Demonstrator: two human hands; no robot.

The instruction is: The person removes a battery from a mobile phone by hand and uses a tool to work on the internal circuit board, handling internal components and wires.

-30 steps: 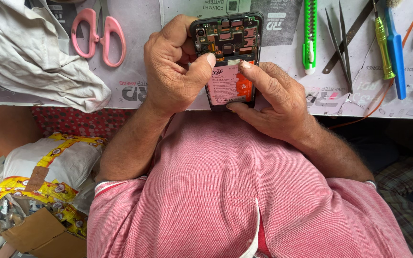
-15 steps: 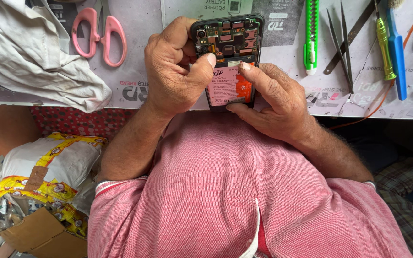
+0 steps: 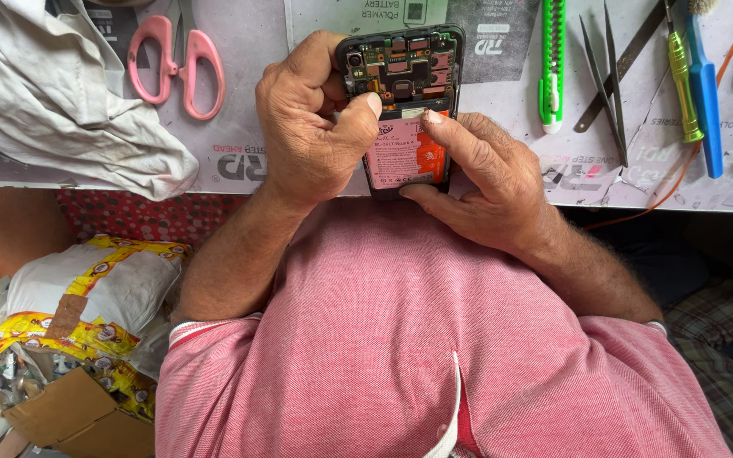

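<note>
Both hands are clamped on the opened phone [image 3: 400, 110] at the bench [image 3: 299, 170] edge: left hand [image 3: 311, 127] pinching by the board, right hand [image 3: 485, 178] cradling the bottom. Light, stiff, but exposed guts look fragile, so I'd grip the frame edges only.

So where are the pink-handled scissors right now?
In the head view, the pink-handled scissors lie at the upper left of the work mat, between the crumpled white cloth and the person's left hand.
</note>
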